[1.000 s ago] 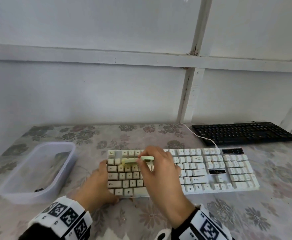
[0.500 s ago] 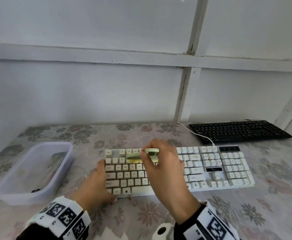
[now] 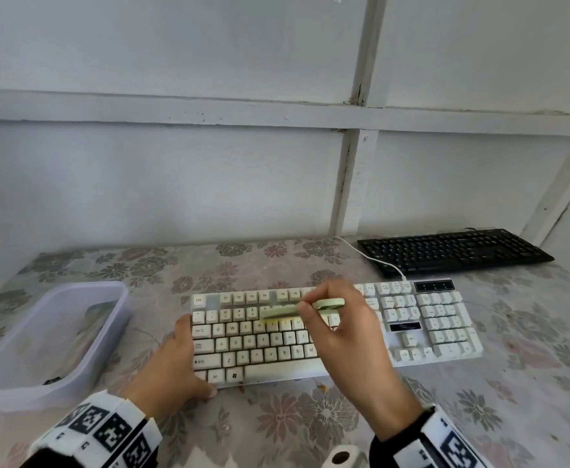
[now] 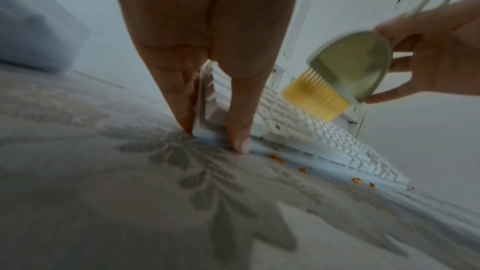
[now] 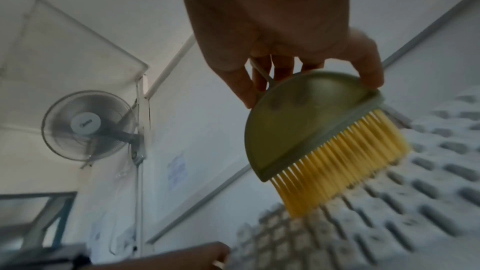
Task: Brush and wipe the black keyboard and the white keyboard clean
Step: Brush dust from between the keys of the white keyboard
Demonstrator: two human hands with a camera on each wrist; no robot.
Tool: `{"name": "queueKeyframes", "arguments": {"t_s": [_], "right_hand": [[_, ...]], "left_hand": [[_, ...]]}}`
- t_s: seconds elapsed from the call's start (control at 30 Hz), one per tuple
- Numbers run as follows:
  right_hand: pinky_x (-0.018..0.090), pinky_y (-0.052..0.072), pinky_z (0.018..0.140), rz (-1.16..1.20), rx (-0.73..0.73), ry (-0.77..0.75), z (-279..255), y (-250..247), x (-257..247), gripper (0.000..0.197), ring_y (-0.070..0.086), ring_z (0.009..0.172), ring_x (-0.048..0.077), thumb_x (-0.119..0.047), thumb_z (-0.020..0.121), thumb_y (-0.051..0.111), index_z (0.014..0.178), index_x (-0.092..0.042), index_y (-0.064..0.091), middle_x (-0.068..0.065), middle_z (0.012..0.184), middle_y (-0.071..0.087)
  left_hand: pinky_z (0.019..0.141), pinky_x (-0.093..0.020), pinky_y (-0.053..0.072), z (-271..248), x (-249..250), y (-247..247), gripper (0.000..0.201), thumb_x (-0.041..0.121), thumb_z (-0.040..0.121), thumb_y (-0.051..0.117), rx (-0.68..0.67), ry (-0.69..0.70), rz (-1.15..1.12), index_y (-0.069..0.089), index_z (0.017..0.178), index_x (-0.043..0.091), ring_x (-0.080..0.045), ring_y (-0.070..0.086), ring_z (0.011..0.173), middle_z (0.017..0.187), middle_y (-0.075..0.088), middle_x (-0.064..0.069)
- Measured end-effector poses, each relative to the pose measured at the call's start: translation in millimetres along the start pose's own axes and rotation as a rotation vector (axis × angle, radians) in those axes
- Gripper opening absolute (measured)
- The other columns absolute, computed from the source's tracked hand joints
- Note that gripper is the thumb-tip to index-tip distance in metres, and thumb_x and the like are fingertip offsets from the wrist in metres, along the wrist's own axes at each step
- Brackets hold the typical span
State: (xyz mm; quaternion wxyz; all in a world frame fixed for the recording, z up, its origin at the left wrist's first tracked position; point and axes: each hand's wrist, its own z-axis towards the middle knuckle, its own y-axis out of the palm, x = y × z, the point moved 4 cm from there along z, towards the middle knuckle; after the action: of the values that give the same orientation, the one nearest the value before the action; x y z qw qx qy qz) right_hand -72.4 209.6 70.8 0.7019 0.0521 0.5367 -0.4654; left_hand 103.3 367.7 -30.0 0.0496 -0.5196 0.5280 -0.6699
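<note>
— What's nearest you?

— The left hand (image 3: 172,363), fingers straight, pressed against the near-left corner of the white plastic keyboard (image 3: 445,332) on the floral-covered table (image 3: 310,427). A few orange crumbs (image 4: 302,169) lie along its front edge.

— And the other hand?

— The right hand (image 3: 351,336) pinches a pale green half-round brush with yellow bristles (image 5: 324,143), bristles on the upper key rows.

— Farther back?

— A translucent plastic tub (image 3: 50,336) at left; the black keyboard (image 3: 452,251) at the far right, by the wall.
</note>
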Motion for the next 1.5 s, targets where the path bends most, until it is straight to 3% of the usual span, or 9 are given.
{"name": "queueKeyframes", "arguments": {"t_s": [0.17, 0.3, 0.47, 0.7, 0.9, 0.97, 1.07, 1.23, 1.5], "right_hand": [[0.018, 0.040, 0.077, -0.101, 0.076, 0.056, -0.1, -32.1, 31.2, 0.021, 0.054, 0.093, 0.001, -0.019, 0.087, 0.064, 0.077, -0.035, 0.053, -0.016, 0.090, 0.060], [0.024, 0.040, 0.071, -0.134, 0.174, 0.048, 3.2, -50.0, 32.9, 0.019, 0.055, 0.088, 0.011, -0.016, 0.086, 0.064, 0.076, -0.030, 0.055, -0.013, 0.087, 0.060], [0.018, 0.042, 0.082, 0.008, 0.019, 0.006, -0.5, -31.3, 19.0, 0.017, 0.056, 0.094, 0.004, -0.018, 0.085, 0.065, 0.077, -0.031, 0.058, -0.014, 0.088, 0.061], [0.031, 0.048, 0.072, -0.061, 0.207, 0.133, 9.0, -72.2, 46.4, 0.012, 0.058, 0.082, 0.013, -0.017, 0.086, 0.065, 0.078, -0.024, 0.060, -0.002, 0.089, 0.063], [0.022, 0.044, 0.083, 0.026, 0.069, 0.078, 1.6, -54.8, 37.8, 0.018, 0.057, 0.091, 0.004, -0.016, 0.084, 0.066, 0.075, -0.030, 0.059, -0.011, 0.090, 0.062], [0.029, 0.047, 0.081, 0.010, 0.110, 0.125, 3.7, -69.4, 49.5, 0.015, 0.059, 0.087, 0.005, -0.016, 0.084, 0.066, 0.077, -0.027, 0.060, -0.008, 0.091, 0.062], [0.024, 0.044, 0.069, -0.007, 0.158, 0.186, 12.0, -101.0, 66.3, 0.012, 0.060, 0.075, 0.009, -0.015, 0.084, 0.066, 0.076, -0.022, 0.061, -0.001, 0.086, 0.064], [0.031, 0.044, 0.069, -0.094, 0.224, 0.205, 23.4, -142.7, 85.8, 0.011, 0.057, 0.078, 0.019, -0.015, 0.085, 0.065, 0.075, -0.018, 0.061, 0.005, 0.085, 0.063], [0.026, 0.041, 0.066, -0.052, 0.179, 0.199, 22.9, -159.3, 95.7, 0.009, 0.054, 0.063, 0.002, -0.009, 0.085, 0.064, 0.077, -0.014, 0.063, -0.007, 0.070, 0.062]], "left_hand": [[0.092, -0.026, 0.044, -1.6, 4.7, -0.7, 0.103, 0.017, 0.055, 0.083, 0.009, 0.023, 0.025, 0.018, 0.135, 0.024, -0.011, 0.046, 0.111, 0.122, 0.044, 0.007], [0.088, -0.021, 0.042, -2.0, 5.8, -0.7, 0.102, 0.017, 0.054, 0.083, 0.015, 0.034, 0.020, 0.020, 0.134, 0.024, -0.010, 0.045, 0.110, 0.121, 0.042, 0.009], [0.090, -0.024, 0.044, -1.6, 5.2, -1.3, 0.104, 0.015, 0.053, 0.084, 0.020, 0.031, 0.014, 0.021, 0.135, 0.022, -0.011, 0.047, 0.110, 0.120, 0.042, 0.009], [0.091, -0.024, 0.045, -2.3, 6.4, -1.6, 0.103, 0.016, 0.055, 0.083, 0.014, 0.018, 0.037, 0.019, 0.136, 0.023, -0.011, 0.047, 0.111, 0.122, 0.043, 0.008], [0.089, -0.025, 0.046, -0.5, 3.0, -0.1, 0.104, 0.015, 0.051, 0.084, 0.014, 0.035, -0.013, 0.023, 0.134, 0.023, -0.011, 0.048, 0.109, 0.120, 0.044, 0.009], [0.087, -0.024, 0.046, 0.5, 1.6, 0.4, 0.103, 0.017, 0.050, 0.083, 0.016, 0.040, -0.009, 0.023, 0.133, 0.024, -0.010, 0.049, 0.108, 0.120, 0.044, 0.009], [0.083, -0.020, 0.044, 0.7, 0.5, 1.2, 0.104, 0.016, 0.050, 0.083, 0.011, 0.047, -0.016, 0.022, 0.133, 0.025, -0.010, 0.048, 0.108, 0.119, 0.043, 0.010], [0.086, -0.023, 0.047, -0.1, 1.7, 0.0, 0.103, 0.018, 0.049, 0.082, 0.000, 0.057, -0.032, 0.021, 0.131, 0.027, -0.008, 0.050, 0.107, 0.119, 0.045, 0.012], [0.093, -0.031, 0.046, -0.9, 1.3, -0.9, 0.111, 0.033, 0.038, 0.077, -0.015, 0.037, 0.004, 0.021, 0.133, 0.025, -0.011, 0.050, 0.109, 0.122, 0.046, 0.007]]}}
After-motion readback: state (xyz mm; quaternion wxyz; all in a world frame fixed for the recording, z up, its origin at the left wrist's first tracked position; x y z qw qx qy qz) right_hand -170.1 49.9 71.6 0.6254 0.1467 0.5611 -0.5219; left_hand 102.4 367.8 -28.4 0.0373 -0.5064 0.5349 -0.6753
